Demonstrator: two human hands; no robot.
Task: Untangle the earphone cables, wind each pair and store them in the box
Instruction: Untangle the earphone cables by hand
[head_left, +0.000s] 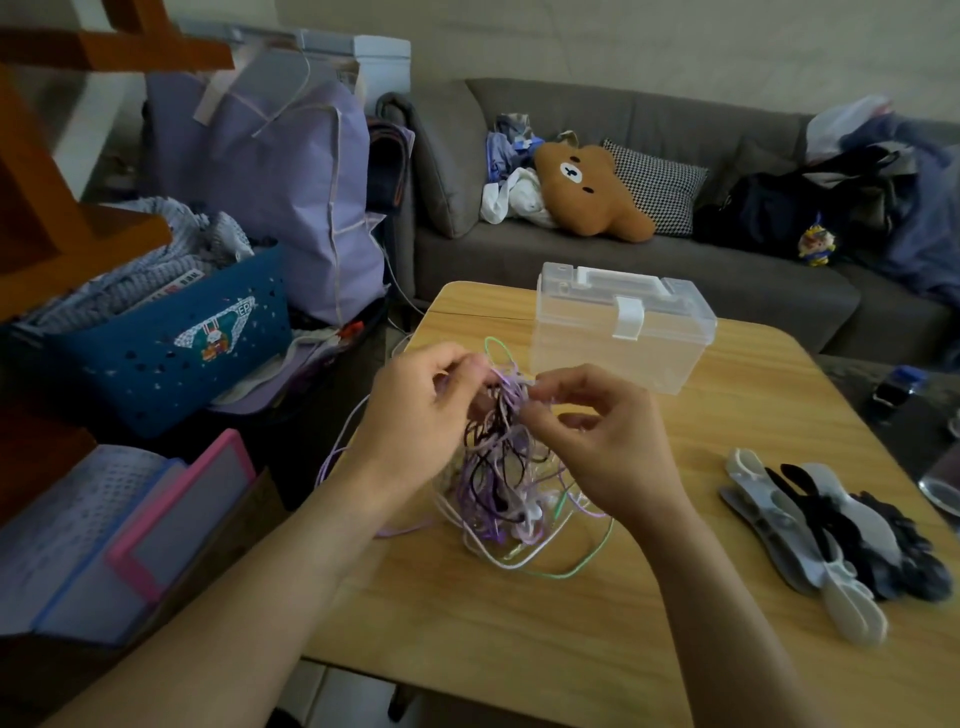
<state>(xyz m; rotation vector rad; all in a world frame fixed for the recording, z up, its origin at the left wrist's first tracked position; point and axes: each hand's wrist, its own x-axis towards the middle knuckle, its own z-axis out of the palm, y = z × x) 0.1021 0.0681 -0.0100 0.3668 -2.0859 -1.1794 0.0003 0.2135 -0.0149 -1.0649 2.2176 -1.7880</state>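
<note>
A single wide-angle head view looks forward and steeply down from the person's own eye level, close over the table (597, 639), which fills the lower centre and right of the frame. Both forearms enter from the bottom edge. Lines bow toward the edges. The sofa (649, 270) crosses the upper right; floor clutter fills the left side

The letters "EP" stand on the blue basket (171, 358).

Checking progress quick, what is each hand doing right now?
Left hand: pinching the tangled earphone cables.
Right hand: pinching the same tangle.
</note>
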